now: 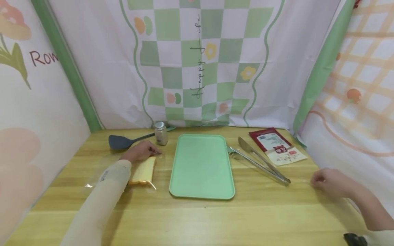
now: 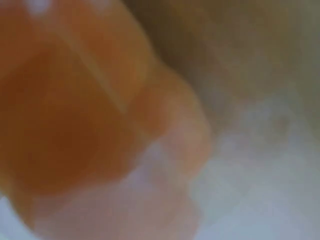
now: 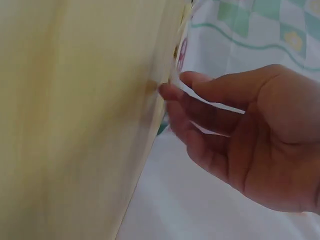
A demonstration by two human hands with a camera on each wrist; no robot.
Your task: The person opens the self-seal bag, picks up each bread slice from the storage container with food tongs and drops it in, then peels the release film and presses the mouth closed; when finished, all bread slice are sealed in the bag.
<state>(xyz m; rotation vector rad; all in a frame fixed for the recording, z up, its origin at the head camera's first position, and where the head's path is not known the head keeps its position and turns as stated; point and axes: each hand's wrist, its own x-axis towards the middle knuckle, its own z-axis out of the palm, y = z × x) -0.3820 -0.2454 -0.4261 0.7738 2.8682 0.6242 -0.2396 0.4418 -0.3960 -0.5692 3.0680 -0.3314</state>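
At the left of the table, two slices' worth of pale bread (image 1: 143, 172) with a brown crust lie in a clear plastic bag (image 1: 153, 186). My left hand (image 1: 141, 151) is at the bread's far edge, fingers bent, pinching the bag's thin film. In the left wrist view everything is close and blurred, so the fingertips are indistinct. Over at the right end of the table, my right hand (image 1: 330, 182) hovers low, holding nothing. Its fingers (image 3: 210, 115) hang loosely curled in the right wrist view.
A green tray (image 1: 201, 167) lies mid-table. Metal tongs (image 1: 261, 162) lie to its right, beside a red-and-white food packet (image 1: 278, 147). Behind the left hand are a dark spatula (image 1: 120, 141) and a glass shaker (image 1: 161, 134) with a metal lid. Printed curtains (image 1: 123, 85) enclose the table.
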